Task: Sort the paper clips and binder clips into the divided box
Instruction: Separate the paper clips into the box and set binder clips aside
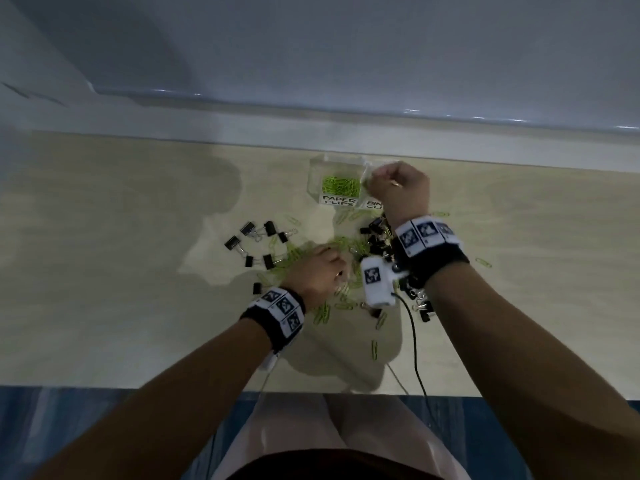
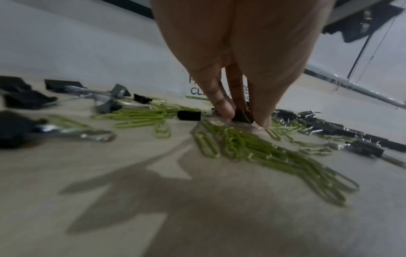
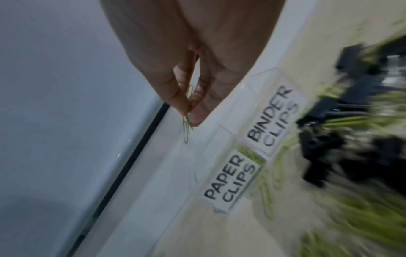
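A clear divided box stands at the back of the table, labelled PAPER CLIPS and BINDER CLIPS. Green paper clips lie in its left compartment. My right hand hovers over the box and pinches a green paper clip that hangs from its fingertips. My left hand is down on the loose pile and pinches a small black binder clip on the table. Loose green paper clips and black binder clips are scattered in front of the box.
More binder clips lie under my right wrist. A black cable runs from the wrist camera over the table's near edge. A pale ledge and a wall close off the back.
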A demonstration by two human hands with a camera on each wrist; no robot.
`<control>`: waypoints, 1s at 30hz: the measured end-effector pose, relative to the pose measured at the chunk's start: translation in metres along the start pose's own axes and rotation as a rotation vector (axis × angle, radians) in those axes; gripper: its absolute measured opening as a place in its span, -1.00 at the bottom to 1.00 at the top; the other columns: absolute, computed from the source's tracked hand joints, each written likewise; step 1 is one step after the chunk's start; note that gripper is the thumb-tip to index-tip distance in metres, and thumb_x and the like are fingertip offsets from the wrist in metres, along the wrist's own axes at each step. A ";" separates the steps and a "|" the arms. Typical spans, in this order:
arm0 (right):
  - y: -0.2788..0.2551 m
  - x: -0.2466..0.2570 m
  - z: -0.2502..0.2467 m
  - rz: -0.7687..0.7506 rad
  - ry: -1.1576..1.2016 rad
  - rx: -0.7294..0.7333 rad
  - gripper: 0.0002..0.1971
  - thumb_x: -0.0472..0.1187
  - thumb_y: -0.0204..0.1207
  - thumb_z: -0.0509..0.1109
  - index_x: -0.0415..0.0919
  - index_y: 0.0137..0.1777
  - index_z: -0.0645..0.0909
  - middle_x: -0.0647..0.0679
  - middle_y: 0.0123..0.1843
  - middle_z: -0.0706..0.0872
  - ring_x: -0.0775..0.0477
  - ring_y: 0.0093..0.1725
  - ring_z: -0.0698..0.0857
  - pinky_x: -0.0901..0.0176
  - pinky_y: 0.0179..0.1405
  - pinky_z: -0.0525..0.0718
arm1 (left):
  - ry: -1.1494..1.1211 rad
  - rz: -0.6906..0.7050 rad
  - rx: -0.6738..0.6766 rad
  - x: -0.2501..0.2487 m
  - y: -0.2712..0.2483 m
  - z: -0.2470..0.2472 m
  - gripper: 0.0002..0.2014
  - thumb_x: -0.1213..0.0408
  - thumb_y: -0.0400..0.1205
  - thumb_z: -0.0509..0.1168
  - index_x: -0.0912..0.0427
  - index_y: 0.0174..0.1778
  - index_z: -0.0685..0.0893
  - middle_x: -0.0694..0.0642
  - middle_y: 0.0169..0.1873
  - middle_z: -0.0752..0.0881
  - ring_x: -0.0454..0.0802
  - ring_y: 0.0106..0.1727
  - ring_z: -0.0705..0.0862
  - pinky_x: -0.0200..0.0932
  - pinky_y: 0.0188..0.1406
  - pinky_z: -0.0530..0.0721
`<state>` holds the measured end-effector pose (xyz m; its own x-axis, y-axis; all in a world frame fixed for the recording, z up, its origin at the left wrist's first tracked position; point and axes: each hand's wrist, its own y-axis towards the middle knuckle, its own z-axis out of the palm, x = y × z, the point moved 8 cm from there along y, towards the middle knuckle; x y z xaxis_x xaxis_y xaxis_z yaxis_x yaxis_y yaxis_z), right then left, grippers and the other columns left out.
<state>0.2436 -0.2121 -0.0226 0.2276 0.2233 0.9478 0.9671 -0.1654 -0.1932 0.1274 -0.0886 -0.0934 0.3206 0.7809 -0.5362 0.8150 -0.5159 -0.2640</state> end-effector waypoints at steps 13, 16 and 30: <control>-0.077 -0.046 0.088 -0.418 -0.935 0.729 -0.77 -0.40 0.40 0.36 -0.13 -0.02 0.70 -0.06 0.05 0.65 -0.12 0.07 0.59 -0.09 0.07 0.67 | -0.373 -0.180 -0.483 0.052 -0.065 -0.053 -0.89 0.41 0.52 0.30 0.19 -0.07 0.68 0.07 -0.10 0.66 -0.09 -0.09 0.60 -0.31 -0.09 0.54; -0.090 -0.063 0.095 -0.479 -1.010 0.769 -0.67 -0.48 0.40 0.33 -0.20 0.11 0.68 -0.14 0.09 0.62 -0.26 0.09 0.55 -0.16 -0.04 0.65 | -0.362 -0.319 -0.621 0.088 -0.092 -0.074 -0.86 0.46 0.54 0.31 0.18 -0.06 0.69 0.07 -0.08 0.68 -0.10 -0.12 0.66 -0.41 -0.07 0.62; -0.081 -0.056 0.091 -0.440 -0.999 0.659 -0.81 -0.30 0.57 0.30 -0.40 0.08 0.62 -0.32 0.16 0.48 -0.36 -0.16 0.64 -0.11 -0.17 0.71 | -0.074 -0.297 -0.228 0.098 -0.078 -0.044 -0.65 0.25 0.57 0.35 0.25 0.26 0.60 0.22 0.22 0.60 0.18 0.24 0.53 -0.01 0.21 0.46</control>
<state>0.1628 -0.1234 -0.0831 -0.4169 0.8076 0.4171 0.7899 0.5489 -0.2733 0.1164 0.0433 -0.0905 0.0256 0.8526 -0.5219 0.9564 -0.1728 -0.2355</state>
